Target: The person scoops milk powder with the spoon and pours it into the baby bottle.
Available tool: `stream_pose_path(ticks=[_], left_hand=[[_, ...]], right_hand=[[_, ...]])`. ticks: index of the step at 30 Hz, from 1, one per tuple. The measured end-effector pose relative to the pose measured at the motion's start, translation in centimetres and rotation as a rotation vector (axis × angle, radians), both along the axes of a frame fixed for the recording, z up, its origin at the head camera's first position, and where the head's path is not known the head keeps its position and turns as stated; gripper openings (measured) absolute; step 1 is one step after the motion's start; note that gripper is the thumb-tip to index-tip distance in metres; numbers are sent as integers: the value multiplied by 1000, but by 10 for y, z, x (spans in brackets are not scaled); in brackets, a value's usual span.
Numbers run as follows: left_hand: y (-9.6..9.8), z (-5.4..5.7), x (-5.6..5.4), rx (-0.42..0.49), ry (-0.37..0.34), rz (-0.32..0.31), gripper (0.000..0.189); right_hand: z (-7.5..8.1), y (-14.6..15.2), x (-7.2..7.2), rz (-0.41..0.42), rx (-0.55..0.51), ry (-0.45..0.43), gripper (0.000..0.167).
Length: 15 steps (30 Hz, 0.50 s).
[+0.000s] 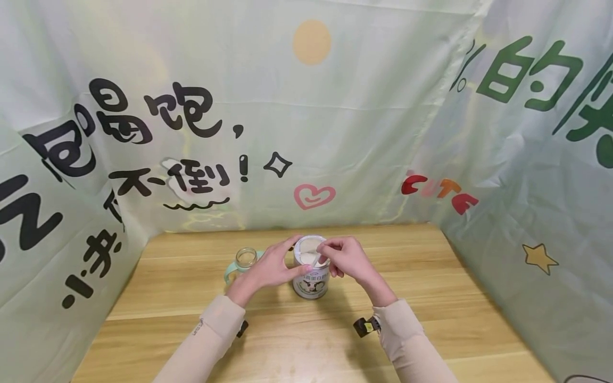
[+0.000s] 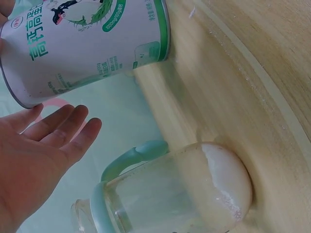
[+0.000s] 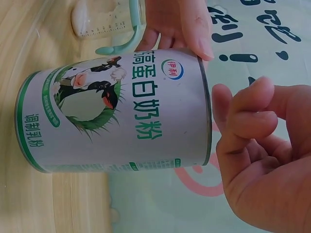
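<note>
A white and green milk powder can stands upright on the table, its top uncovered and pale powder inside. My left hand holds the can near its rim, thumb on the near side and fingers round the left. Over the opening, my right hand has curled fingers and pinches the slim white handle of a scoop; the rest of it is hidden. Left of the can, partly behind my left hand, is a clear feeding bottle with mint handles, an uncovered neck and white powder at its bottom.
The wooden table carries the can and bottle. Printed fabric hangs behind the table and along both sides. A few white specks of powder lie on the wood near the can's base.
</note>
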<state>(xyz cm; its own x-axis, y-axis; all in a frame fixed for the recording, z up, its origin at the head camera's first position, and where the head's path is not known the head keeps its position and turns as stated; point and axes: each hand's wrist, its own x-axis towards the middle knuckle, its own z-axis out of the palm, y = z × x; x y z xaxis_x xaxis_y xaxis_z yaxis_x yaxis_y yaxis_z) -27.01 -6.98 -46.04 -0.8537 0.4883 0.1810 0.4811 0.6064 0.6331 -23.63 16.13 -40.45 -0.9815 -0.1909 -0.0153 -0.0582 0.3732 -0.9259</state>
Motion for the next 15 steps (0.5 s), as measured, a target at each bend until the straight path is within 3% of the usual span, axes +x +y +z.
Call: stream_pose_path(ticks=[9, 15], left_hand=[[0, -1, -1, 0, 2, -5, 96], [0, -1, -1, 11, 8, -14, 93]], right_hand=[[-1, 0, -1, -27, -39, -26, 22], [-4, 3, -4, -92, -75, -4, 25]])
